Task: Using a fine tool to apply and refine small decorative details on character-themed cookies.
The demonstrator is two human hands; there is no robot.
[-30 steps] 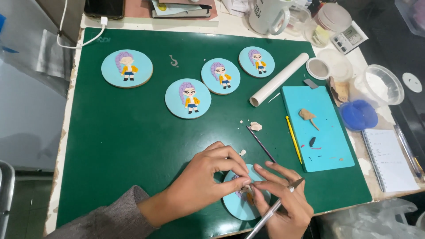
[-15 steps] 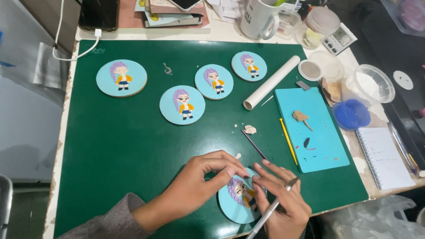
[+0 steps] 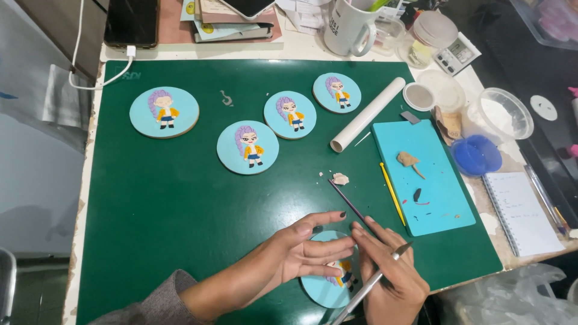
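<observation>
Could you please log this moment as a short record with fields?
Surface: green mat on a table
Left hand: fingers resting on a round blue disc with a small figure on it
Right hand: holds a thin metal tool, fingertips at the disc
Finished discs: four with similar figures, at the mat's far side, e.g.
Nearby: dark stick, white roller, blue board with clay bits, yellow stick
Right edge: notebook, blue lid
</observation>
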